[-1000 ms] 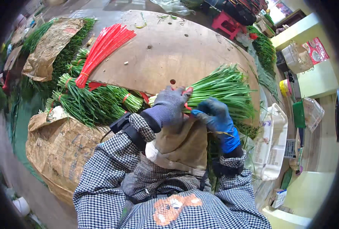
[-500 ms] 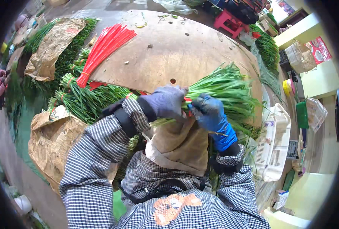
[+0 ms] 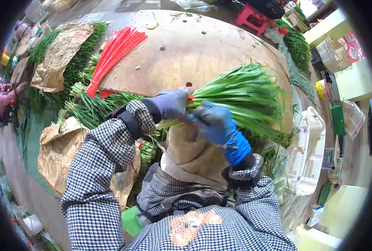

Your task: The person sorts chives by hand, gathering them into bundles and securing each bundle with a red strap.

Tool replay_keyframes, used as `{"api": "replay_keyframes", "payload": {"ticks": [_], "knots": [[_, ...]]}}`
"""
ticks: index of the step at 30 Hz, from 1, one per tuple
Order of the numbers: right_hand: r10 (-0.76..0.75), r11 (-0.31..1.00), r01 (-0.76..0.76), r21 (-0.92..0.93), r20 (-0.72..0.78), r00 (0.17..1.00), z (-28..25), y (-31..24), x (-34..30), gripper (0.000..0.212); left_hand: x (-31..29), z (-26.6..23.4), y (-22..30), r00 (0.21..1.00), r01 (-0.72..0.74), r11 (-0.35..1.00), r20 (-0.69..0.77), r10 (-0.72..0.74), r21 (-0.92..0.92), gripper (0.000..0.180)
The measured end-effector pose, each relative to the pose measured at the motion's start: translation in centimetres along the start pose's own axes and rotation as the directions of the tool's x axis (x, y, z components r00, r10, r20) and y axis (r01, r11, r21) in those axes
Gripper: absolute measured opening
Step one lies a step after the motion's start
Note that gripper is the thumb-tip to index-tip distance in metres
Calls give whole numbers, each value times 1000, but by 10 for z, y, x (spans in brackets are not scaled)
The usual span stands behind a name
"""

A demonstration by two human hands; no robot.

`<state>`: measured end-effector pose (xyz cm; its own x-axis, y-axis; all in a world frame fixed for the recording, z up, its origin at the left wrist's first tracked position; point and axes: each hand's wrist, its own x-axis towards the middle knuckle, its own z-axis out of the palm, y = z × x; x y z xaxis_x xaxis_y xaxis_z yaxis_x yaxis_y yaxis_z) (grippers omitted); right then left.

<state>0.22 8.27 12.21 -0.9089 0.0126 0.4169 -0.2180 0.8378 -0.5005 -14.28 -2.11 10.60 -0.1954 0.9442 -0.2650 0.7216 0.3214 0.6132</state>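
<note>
A bunch of long green chives (image 3: 244,94) lies across the near edge of the board, leaves fanned to the right. My left hand (image 3: 171,103), in a purple-grey knit glove, is closed around its stem end. A red tie (image 3: 191,97) shows on the bunch beside those fingers. My right hand (image 3: 213,121), in a blue glove, is closed against the near side of the bunch, its fingertips close to my left thumb. What it pinches is hidden. At the board's left lies a sheaf of red tie strips (image 3: 115,56).
The rounded wooden board (image 3: 169,62) spans the middle. Tied chive bundles (image 3: 96,104) are heaped at its left, beside brown paper (image 3: 60,142). A white plastic crate (image 3: 305,152) stands at right, a pink stool (image 3: 253,19) at the far side. Another person (image 3: 2,98) is at the far left.
Both hands and the bunch have shifted slightly left. The right hand has turned and drawn nearer the left hand; the leaves fan out wider.
</note>
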Motion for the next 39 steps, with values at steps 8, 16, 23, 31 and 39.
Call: {"api": "replay_keyframes", "payload": {"ticks": [8,16,23,31,39], "knots": [[-26,996,32,80,-80,996,6,3,4,12,2,10,-4,979,-83,991,-179,101,106,65],[101,964,-84,253,-58,993,-11,-1,-19,9,5,-5,0,999,5,1000,-39,-4,27,73],[99,962,-74,264,-82,992,31,-15,-50,9,7,-1,0,999,-10,1000,-44,10,19,78],[-21,1000,22,7,-28,999,4,17,9,10,3,4,4,998,6,998,-59,-3,68,68],[110,984,-121,129,88,990,8,41,25,16,5,14,-9,981,-150,989,-127,148,-6,47]]}}
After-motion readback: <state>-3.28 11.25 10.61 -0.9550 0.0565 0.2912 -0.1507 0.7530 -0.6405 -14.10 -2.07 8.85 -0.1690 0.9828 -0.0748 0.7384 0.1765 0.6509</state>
